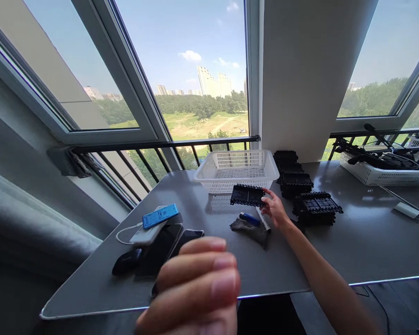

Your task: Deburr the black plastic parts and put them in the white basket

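Note:
My right hand (274, 207) grips the right end of a flat black ribbed plastic piece (247, 195), held over the table just in front of a white mesh basket (237, 179). Close to the camera, my left hand (202, 288) is large and blurred, its fingers curled; whatever they may hold is hidden. Below the held piece, a blue lighter-like object (250, 219) and a pale strip (263, 219) lie on a crumpled dark cloth (253, 233). More black ribbed pieces are stacked to the right, in a near stack (316, 207) and a farther stack (293, 174).
A blue-screened phone (160, 216) rests on a white cabled device (148, 235) at the left, near dark flat devices (160, 246) and a black mouse (126, 263). A basket of black cables (384, 177) and a white adapter (408, 210) are at the right.

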Available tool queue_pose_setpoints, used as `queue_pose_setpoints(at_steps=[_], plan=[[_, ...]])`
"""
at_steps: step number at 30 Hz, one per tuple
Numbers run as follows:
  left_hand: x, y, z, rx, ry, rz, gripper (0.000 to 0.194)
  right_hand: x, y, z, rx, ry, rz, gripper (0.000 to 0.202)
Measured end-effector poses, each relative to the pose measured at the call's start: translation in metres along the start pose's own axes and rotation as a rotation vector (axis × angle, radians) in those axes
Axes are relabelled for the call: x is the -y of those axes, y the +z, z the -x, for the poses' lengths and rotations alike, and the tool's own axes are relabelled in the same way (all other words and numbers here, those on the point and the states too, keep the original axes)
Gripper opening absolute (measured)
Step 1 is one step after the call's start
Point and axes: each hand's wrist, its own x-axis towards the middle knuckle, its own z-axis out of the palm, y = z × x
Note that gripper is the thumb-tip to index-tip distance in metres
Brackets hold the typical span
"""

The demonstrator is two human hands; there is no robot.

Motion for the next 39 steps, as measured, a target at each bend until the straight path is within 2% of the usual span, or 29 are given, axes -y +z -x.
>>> queue_pose_setpoints(at_steps=[1,2,3,6,8,10,13,17,19,23,26,29,32,35,39], plan=[[0.012,0.008,-0.008,-0.054,0.032,0.024,0.033,-0.001,0.0,0.0,0.001,-0.009,0.012,0.06],[0.029,0.019,-0.017,-0.17,0.111,0.092,0.034,-0.002,-0.001,-0.001,0.003,-0.019,0.023,0.061],[0.048,0.03,-0.026,-0.205,0.112,0.117,0.035,-0.003,-0.001,-0.002,0.006,-0.031,0.033,0.062],[0.114,0.062,-0.041,-0.102,-0.088,0.039,0.023,-0.005,-0.002,-0.003,0.005,-0.075,0.062,0.065],[0.152,0.074,-0.038,-0.063,-0.238,-0.017,0.021,-0.006,-0.002,-0.004,-0.008,-0.106,0.092,0.067],[0.179,0.079,-0.026,-0.031,-0.422,0.011,0.028,-0.007,-0.002,-0.005,-0.018,-0.131,0.117,0.07],[0.202,0.081,-0.004,-0.075,-0.685,0.176,0.038,-0.008,-0.001,-0.005,-0.008,-0.159,0.131,0.072],[0.208,0.086,0.012,-0.003,-0.894,0.58,0.047,-0.008,0.002,-0.001,0.05,-0.163,0.125,0.072],[0.205,0.087,0.014,0.001,-0.916,0.722,0.046,-0.008,0.005,0.001,0.103,-0.138,0.096,0.072],[0.194,0.086,0.011,-0.106,-0.915,0.973,0.039,-0.013,0.009,0.004,0.229,-0.07,0.054,0.074],[0.185,0.082,0.009,-0.06,-1.024,1.107,0.044,-0.022,0.013,0.006,0.301,-0.023,0.097,0.074],[0.18,0.077,0.007,-0.014,-1.123,1.157,0.051,-0.027,0.013,0.008,0.342,-0.062,0.302,0.068],[0.179,0.07,0.002,-0.05,-1.144,1.166,0.054,-0.023,0.011,0.01,0.29,-0.259,0.691,0.053],[0.18,0.062,-0.003,-0.025,-1.145,1.179,0.066,-0.016,0.009,0.014,0.258,-0.413,1.005,0.042],[0.183,0.055,-0.008,-0.025,-1.121,1.217,0.075,-0.016,0.011,0.019,0.386,-0.446,1.223,0.033]])
